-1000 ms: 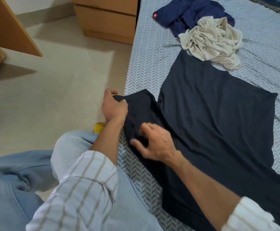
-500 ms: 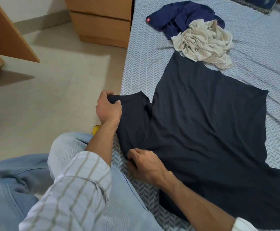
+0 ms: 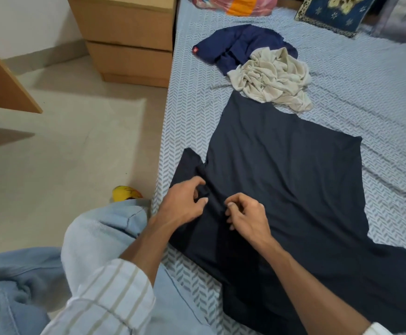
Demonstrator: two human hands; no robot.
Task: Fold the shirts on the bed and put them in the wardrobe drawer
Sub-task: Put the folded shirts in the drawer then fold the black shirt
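The dark navy shirt [image 3: 281,189] lies spread flat along the bed's [image 3: 366,97] left edge, ready for folding. The left hand [image 3: 180,206] pinches cloth by the sleeve; the right hand [image 3: 248,216], fingers curled, seems to gather fabric beside it.

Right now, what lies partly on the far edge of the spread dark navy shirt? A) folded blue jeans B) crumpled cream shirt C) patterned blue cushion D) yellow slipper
B: the crumpled cream shirt overlaps the far edge of the spread dark navy shirt; the cushion sits off near the head of the bed.
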